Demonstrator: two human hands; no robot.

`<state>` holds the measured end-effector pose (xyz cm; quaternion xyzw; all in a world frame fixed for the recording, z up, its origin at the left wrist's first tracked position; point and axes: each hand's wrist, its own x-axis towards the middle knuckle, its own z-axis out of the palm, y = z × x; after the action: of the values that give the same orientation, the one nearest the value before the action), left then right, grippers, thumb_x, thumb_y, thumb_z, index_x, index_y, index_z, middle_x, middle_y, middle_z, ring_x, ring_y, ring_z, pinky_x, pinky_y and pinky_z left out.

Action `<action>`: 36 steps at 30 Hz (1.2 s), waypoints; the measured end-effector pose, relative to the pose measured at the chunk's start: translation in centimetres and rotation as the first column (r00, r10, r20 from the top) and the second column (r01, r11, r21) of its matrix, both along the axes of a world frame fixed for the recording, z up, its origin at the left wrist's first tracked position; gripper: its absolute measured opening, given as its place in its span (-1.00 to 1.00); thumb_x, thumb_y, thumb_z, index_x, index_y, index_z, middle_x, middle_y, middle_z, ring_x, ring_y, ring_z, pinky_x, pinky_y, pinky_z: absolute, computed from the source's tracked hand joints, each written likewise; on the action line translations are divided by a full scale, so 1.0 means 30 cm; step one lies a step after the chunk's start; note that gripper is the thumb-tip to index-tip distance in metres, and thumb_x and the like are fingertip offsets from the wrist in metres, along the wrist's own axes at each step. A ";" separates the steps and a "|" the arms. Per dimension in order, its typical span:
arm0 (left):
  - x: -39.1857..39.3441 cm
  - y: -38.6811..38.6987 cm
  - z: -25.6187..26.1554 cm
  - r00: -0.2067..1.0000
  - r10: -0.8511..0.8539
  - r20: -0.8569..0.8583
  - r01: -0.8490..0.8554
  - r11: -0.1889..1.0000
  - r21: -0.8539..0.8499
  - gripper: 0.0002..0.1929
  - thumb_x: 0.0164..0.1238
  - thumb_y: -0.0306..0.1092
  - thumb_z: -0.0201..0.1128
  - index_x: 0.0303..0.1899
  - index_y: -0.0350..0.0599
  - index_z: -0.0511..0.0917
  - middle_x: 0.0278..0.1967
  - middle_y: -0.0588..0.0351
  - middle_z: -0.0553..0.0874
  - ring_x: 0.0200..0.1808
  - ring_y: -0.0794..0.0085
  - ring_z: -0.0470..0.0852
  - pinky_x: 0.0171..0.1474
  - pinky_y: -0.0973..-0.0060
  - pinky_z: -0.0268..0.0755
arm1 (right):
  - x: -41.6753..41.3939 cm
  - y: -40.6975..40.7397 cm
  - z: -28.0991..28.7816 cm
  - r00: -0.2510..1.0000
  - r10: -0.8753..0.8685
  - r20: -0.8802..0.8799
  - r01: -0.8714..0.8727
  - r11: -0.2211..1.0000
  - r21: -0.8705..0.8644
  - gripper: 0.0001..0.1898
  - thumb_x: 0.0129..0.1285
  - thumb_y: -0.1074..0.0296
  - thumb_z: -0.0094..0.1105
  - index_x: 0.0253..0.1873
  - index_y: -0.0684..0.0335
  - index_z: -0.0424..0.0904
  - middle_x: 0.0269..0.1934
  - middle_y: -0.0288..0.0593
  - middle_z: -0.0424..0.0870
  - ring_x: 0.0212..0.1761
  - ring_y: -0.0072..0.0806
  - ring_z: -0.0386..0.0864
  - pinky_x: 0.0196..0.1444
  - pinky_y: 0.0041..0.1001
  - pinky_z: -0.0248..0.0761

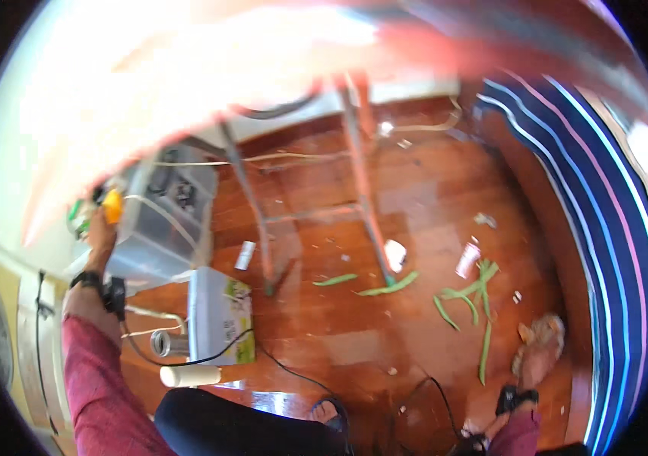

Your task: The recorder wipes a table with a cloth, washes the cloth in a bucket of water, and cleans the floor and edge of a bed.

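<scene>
My left hand [101,231] reaches to the far left, beside a clear plastic storage box [155,242]. A yellow-orange object [113,206] is at its fingertips; whether the hand grips it is unclear. At the lower right, my right hand [540,359] hangs over the wooden floor [324,353], near the bed. Something beige and crumpled seems to be at its fingers, but blur hides the grip. Left of that hand lie long green bean pods [484,290], several in a loose cluster. Two more pods, one a curved pod [389,286], lie by the stool's legs.
A metal-legged stool or stand [358,171] rises ahead, its top blurred. A white-and-green carton [215,319], a metal canister [170,344] and a cream cylinder [190,375] are at left. Black cable [295,365] crosses the floor. Striped bedding [597,188] borders the right; paper scraps [467,260] lie about.
</scene>
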<state>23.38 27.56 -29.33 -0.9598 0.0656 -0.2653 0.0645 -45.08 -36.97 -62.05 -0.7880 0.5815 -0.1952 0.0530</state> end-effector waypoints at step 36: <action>-0.595 -1.858 -0.909 0.404 -0.257 -0.878 0.709 0.694 0.123 0.25 -0.39 0.01 0.55 0.33 -0.38 -0.09 0.34 -0.32 0.05 0.38 -0.05 0.05 0.37 0.23 0.01 | 0.518 0.053 0.118 0.700 0.713 0.045 -0.714 0.696 0.075 -0.44 0.00 0.38 0.15 0.19 0.24 0.38 0.10 0.05 0.47 0.14 -0.03 0.40 0.24 -0.11 0.18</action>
<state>5.52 -28.18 -56.60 -0.8528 0.4376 0.2209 0.1801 -29.54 -35.39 -58.52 -0.9473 0.2386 -0.1390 0.1623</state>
